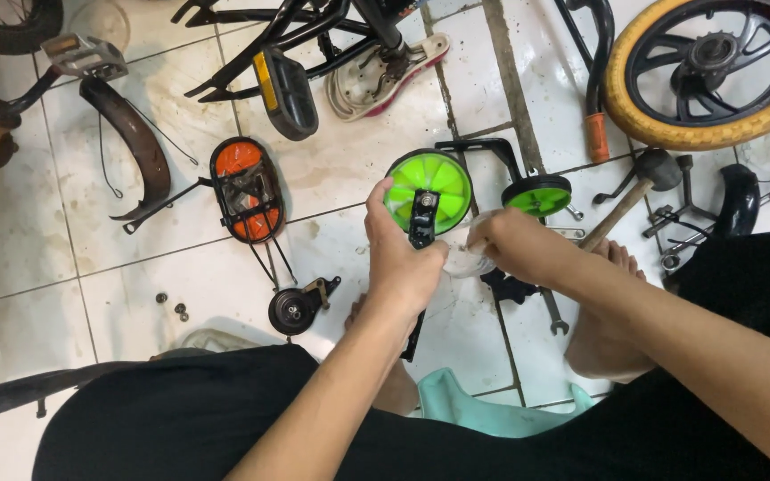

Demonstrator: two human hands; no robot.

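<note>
My left hand [400,252] grips the black metal bracket of a bright green training wheel [430,189], holding it up in front of me. My right hand [510,245] is closed on a small clear plastic piece [467,260] right beside the bracket. A second green training wheel [538,193] with its black bracket lies on the tiled floor just behind my right hand.
On the white tiles lie a hammer [627,198], a spanner [552,312], an orange reflector bracket [245,189], a brown mudguard [135,142], a black bell [293,312], loose nuts [176,307], pedals and a yellow-tyred wheel [710,67]. A sandal [376,76] sits under the bike frame.
</note>
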